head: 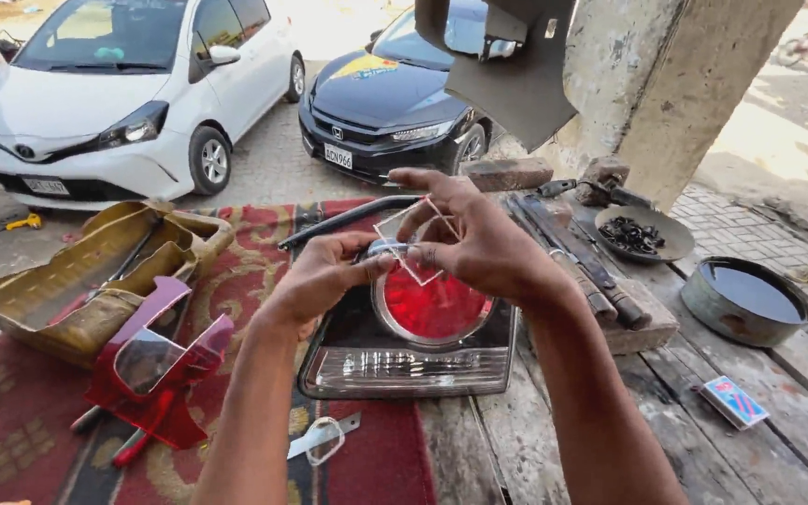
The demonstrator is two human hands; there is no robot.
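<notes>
- Clear shard (pixel 411 245) pinched in right hand (pixel 479 245); thin, could snap or cut.
- Left hand (pixel 324 276) fingertips grasping lens (pixel 432 309) rim; lamp (pixel 413 360) near bench (pixel 554 440) edge, might slide.

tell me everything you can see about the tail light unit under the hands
The tail light unit lies flat on the patterned red cloth, lens up. It has a dark housing, a round red lens in the middle and a ribbed clear strip along the near edge; it looks like plastic. The left hand rests at the round lens's top edge, while the right hand holds a clear angular shard just above it.
</notes>
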